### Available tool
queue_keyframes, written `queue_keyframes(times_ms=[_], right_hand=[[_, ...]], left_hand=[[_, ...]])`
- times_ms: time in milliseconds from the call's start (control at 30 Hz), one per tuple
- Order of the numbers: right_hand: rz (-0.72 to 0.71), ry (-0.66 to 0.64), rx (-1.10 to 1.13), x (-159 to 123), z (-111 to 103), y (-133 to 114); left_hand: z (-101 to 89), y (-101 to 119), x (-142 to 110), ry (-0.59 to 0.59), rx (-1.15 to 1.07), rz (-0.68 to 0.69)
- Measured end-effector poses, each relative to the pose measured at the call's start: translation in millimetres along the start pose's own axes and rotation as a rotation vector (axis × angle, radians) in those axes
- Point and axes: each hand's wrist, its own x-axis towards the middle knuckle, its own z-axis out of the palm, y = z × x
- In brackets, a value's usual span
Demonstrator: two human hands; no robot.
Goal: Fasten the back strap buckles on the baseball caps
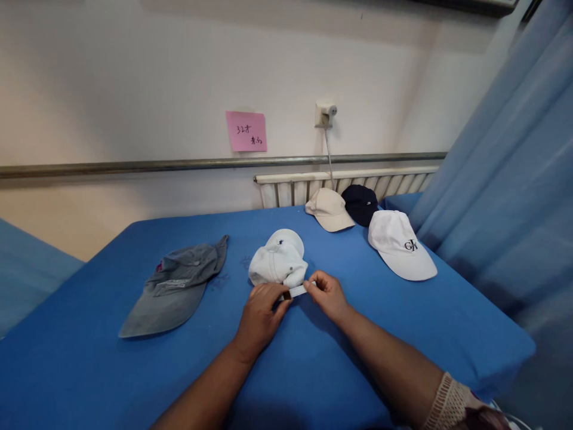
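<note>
A pale white cap lies in the middle of the blue-covered table, its brim pointing away from me. At its near side, my left hand pinches the back strap beside a small brownish buckle. The fingertips of my right hand grip the strap's other end. Between both hands the white strap is stretched out. To the left rests a grey cap with its brim toward me, touched by neither hand.
A beige cap, a dark navy cap and a white lettered cap sit at the back right. Behind the blue table cover are a radiator and a metal rail. A blue curtain hangs on the right.
</note>
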Motion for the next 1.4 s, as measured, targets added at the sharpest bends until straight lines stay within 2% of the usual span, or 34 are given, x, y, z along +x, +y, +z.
queue_keyframes(times_ms=[233, 300, 367, 433, 500, 567, 800, 1033, 1400], right_hand=[[0.278, 0.131, 0.344, 3.6, 1.5, 3.9], [0.312, 0.15, 0.415, 4.0, 1.7, 4.4], [0.287, 0.131, 0.443, 2.3, 2.3, 2.1], [0.218, 0.048, 0.417, -1.0, 4.1, -1.8], [0.143, -0.051, 0.362, -4.8, 7.2, -5.0], [0.096, -0.092, 0.32, -7.4, 10.3, -5.9], [0.132, -0.003, 0.304, -7.3, 11.7, 0.8], [0.179, 0.055, 0.34, -8.3, 12.8, 2.6], [0.159, 0.079, 0.336, -7.8, 10.3, 1.3]], left_hand=[[1.6, -12.0, -3.6, 0.084, -0.11, -0.161], [0.9, -12.6, -2.7, 0.107, -0.144, -0.214], [0.5, -12.1, -1.4, 0.126, -0.17, -0.258], [0.4, -11.0, -0.4, 0.13, -0.172, -0.267], [0.6, -10.0, 0.2, 0.114, -0.148, -0.224], [0.9, -9.0, 0.5, 0.076, -0.107, -0.157], [1.0, -5.4, 1.3, 0.004, -0.02, -0.04], [0.7, -5.7, 0.5, -0.027, 0.003, -0.027], [-2.7, -2.2, 2.0, -0.021, 0.026, -0.006]])
